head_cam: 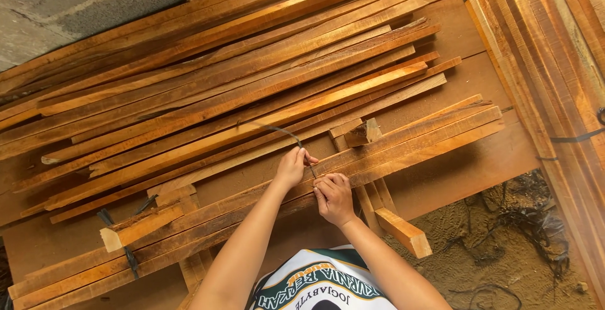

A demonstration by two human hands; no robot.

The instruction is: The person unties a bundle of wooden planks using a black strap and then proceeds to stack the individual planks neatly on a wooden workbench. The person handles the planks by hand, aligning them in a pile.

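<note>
left hand [292,166] is pinching the dark strap [285,133] between closed fingertips. right hand [334,196], just beside it, is gripping the strap's lower end against the bundled wood strips [403,143] beneath both hands.

A grey concrete wall [69,1] shows at the upper left under soft daylight. Bare sandy ground [498,247] lies at the lower right, strewn with dark scraps [535,222]. Long planks [554,64] stack along the right edge.

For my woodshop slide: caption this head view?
Both hands, left hand and right hand, work a dark strap around bundled wooden slats.
</note>
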